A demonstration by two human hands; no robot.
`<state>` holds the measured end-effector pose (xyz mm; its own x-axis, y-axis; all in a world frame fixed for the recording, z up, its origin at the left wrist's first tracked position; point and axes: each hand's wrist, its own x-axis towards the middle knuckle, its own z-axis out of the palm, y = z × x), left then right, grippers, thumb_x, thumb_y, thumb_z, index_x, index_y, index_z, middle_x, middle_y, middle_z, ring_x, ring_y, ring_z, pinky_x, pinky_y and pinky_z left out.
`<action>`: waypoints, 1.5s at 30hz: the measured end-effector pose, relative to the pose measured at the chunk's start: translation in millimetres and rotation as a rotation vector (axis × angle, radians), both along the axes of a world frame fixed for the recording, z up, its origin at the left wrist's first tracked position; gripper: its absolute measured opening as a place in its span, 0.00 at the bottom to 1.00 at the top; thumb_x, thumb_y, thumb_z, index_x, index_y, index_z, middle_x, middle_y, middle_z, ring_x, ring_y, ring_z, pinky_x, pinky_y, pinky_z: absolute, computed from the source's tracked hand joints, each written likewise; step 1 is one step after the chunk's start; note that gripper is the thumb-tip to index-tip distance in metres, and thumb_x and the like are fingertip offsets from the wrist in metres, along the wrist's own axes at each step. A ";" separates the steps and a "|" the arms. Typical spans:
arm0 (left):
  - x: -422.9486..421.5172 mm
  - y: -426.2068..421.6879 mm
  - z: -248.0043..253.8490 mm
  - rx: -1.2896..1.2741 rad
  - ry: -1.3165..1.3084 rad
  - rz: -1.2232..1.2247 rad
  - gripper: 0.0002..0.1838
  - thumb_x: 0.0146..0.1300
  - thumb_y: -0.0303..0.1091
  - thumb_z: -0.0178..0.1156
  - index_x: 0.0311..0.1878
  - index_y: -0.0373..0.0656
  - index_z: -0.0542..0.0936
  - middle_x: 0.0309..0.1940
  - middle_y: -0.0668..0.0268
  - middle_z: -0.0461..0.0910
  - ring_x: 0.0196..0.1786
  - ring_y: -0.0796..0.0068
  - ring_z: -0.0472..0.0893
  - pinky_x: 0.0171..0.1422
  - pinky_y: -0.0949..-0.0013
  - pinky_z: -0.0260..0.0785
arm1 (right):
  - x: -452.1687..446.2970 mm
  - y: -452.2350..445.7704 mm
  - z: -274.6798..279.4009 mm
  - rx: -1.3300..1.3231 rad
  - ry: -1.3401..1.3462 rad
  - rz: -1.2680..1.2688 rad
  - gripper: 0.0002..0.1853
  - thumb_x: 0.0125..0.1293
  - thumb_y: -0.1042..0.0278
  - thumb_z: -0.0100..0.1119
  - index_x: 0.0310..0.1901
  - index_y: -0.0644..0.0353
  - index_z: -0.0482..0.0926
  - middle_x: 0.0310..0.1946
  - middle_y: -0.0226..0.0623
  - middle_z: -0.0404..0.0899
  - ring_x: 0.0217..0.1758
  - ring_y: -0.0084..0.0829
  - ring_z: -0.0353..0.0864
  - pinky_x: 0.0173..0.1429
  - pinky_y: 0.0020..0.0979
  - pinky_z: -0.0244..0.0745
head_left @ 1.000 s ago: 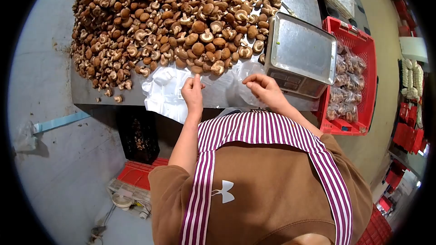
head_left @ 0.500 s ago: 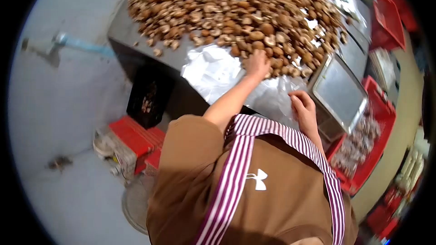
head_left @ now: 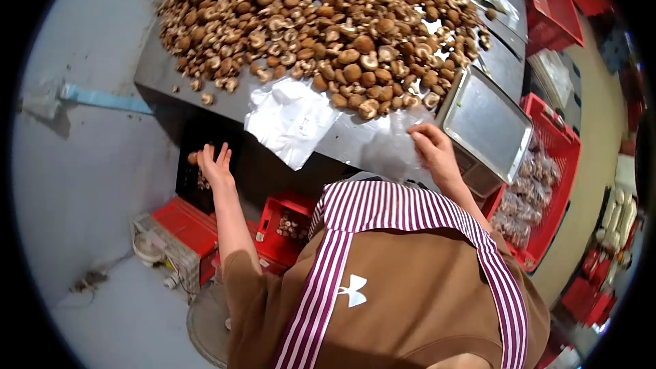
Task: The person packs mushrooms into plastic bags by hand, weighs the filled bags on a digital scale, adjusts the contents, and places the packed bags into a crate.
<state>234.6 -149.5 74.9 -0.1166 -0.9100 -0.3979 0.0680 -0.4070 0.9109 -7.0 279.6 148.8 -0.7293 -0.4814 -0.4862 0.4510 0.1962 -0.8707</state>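
My left hand (head_left: 219, 172) reaches out over a black crate (head_left: 186, 179) below the table's left edge. Its fingers are spread, and a brown mushroom (head_left: 193, 158) shows just beside the fingertips, apparently loose. A few mushroom pieces lie in that crate, partly hidden by the hand. Thumb and fingers of my right hand (head_left: 437, 154) pinch the edge of a clear plastic bag (head_left: 391, 149) at the table's front. The bag looks nearly flat. Beyond both hands a large heap of shiitake mushrooms (head_left: 307, 27) covers the table, with white plastic bags (head_left: 290, 119) at its near side.
Right of the bag stands a weighing scale with a metal tray (head_left: 485, 123). A red crate (head_left: 547, 198) beside it holds bagged mushrooms. Under the table are a red crate (head_left: 277, 249) with some mushrooms and a red-topped box (head_left: 181, 222). Another red crate (head_left: 552, 17) stands far right.
My left hand has moved from the mushroom heap leftward and down to the black crate, and its fingers have spread. My right hand still pinches the clear bag. The view has shifted slightly.
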 end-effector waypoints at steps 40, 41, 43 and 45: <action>-71.1 164.9 -103.1 1.264 0.423 -0.878 0.32 0.76 0.53 0.39 0.69 0.36 0.67 0.61 0.52 0.76 0.61 0.52 0.77 0.63 0.49 0.73 | -19.1 32.3 -118.7 -0.631 -0.808 -0.836 0.24 0.80 0.57 0.32 0.60 0.66 0.73 0.46 0.44 0.81 0.48 0.37 0.84 0.44 0.37 0.83; -80.4 173.3 -74.6 1.116 0.379 -0.787 0.30 0.76 0.52 0.38 0.70 0.40 0.67 0.61 0.54 0.76 0.60 0.55 0.78 0.62 0.51 0.74 | -18.9 15.0 -96.0 -0.525 -0.814 -0.899 0.24 0.80 0.58 0.30 0.60 0.66 0.73 0.50 0.45 0.81 0.50 0.40 0.83 0.51 0.40 0.83; -93.8 174.9 -36.2 0.905 0.360 -0.696 0.26 0.77 0.49 0.40 0.73 0.51 0.66 0.63 0.60 0.74 0.51 0.65 0.80 0.53 0.61 0.77 | -17.2 -1.6 -93.2 -0.468 -0.922 -1.010 0.24 0.80 0.60 0.28 0.63 0.67 0.70 0.52 0.51 0.81 0.36 0.37 0.85 0.36 0.28 0.85; -82.0 158.4 -89.3 1.053 0.758 -0.676 0.23 0.76 0.45 0.41 0.70 0.53 0.69 0.60 0.61 0.77 0.39 0.71 0.77 0.42 0.68 0.73 | -1.8 9.2 -138.2 -0.569 -0.978 -0.806 0.24 0.80 0.62 0.26 0.66 0.66 0.66 0.50 0.57 0.82 0.17 0.36 0.77 0.18 0.19 0.75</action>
